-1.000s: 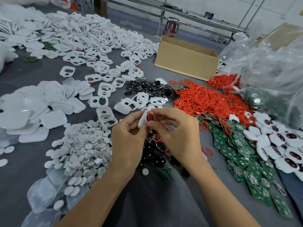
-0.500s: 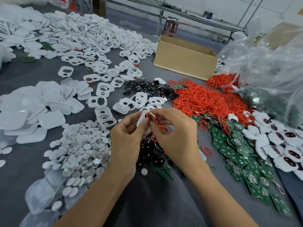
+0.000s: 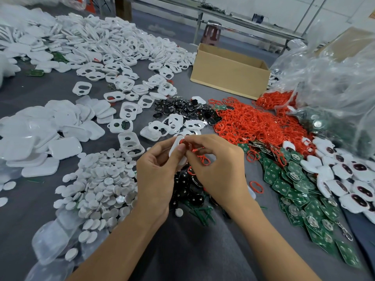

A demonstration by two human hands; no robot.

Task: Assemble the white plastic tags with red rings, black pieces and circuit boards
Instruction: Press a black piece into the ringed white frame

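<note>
In the middle of the view, the left hand (image 3: 156, 169) grips a small white plastic tag (image 3: 174, 151) with rounded corners, and its thumb lies on the face of the tag. The right hand (image 3: 219, 169) meets it from 3 o'clock and pinches a thin red ring (image 3: 183, 141) at the upper edge of the tag. More red loops hang under its curled fingers. Both hands are above a heap of round black pieces (image 3: 188, 191) on the grey cloth table (image 3: 40, 94).

From the hands, a wide heap of loose red rings (image 3: 253, 122) lies at 1 o'clock and a spread of green square circuit boards (image 3: 294, 183) at 4 o'clock. At 3 o'clock, near the edge, lie white tags with dark windows (image 3: 355, 173). A pile of small white round discs (image 3: 101, 179) lies at 8 o'clock, smooth white covers (image 3: 40, 128) at 9 o'clock, and white frames with holes (image 3: 121, 53) at 11 o'clock. An open brown cardboard box (image 3: 229, 78) stands near 1 o'clock, and a crumpled clear plastic bag (image 3: 334, 78) at 2 o'clock.
</note>
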